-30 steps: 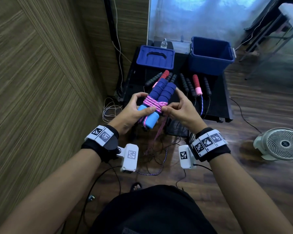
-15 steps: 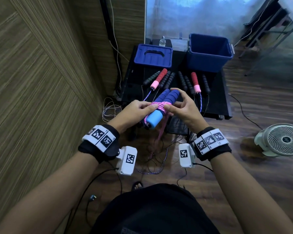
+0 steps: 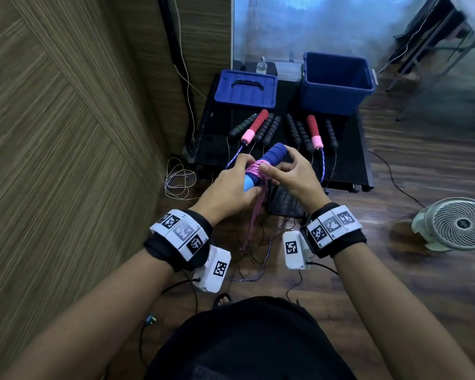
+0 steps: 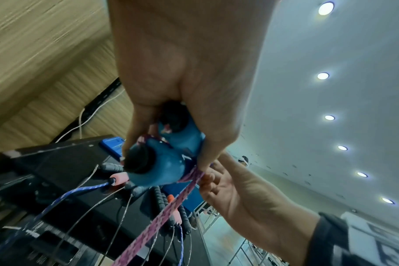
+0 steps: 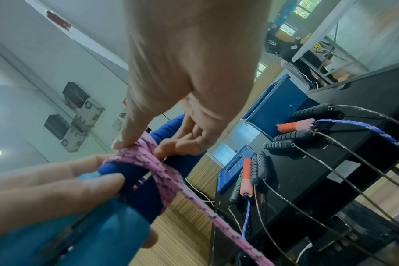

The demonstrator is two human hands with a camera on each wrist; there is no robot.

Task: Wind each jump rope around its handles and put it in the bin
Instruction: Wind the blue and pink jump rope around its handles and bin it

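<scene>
My left hand point(image 3: 240, 178) grips the light-blue ends of a pair of dark blue foam handles point(image 3: 276, 156), held together in front of the black table. A pink rope point(image 3: 254, 170) is wound several turns around their middle. Its loose tail point(image 3: 251, 223) hangs toward the floor. My right hand point(image 3: 279, 168) pinches the pink windings point(image 5: 148, 158) against the handles point(image 5: 143, 196) with thumb and fingers. The left wrist view shows both handle ends point(image 4: 164, 172) in my left hand and the pink tail point(image 4: 171, 207) running down. The open blue bin point(image 3: 332, 100) stands at the table's back right.
Several other jump ropes lie in a row on the black table point(image 3: 217, 144): black handles, and red-and-pink handles point(image 3: 254, 127) with blue ropes hanging off the front. The bin's blue lid point(image 3: 244, 89) lies back left. A white fan point(image 3: 455, 223) sits on the floor, right. Wooden wall at left.
Both hands have turned the handle pair and lowered its far end. My right hand has shifted from the side of the windings onto them.
</scene>
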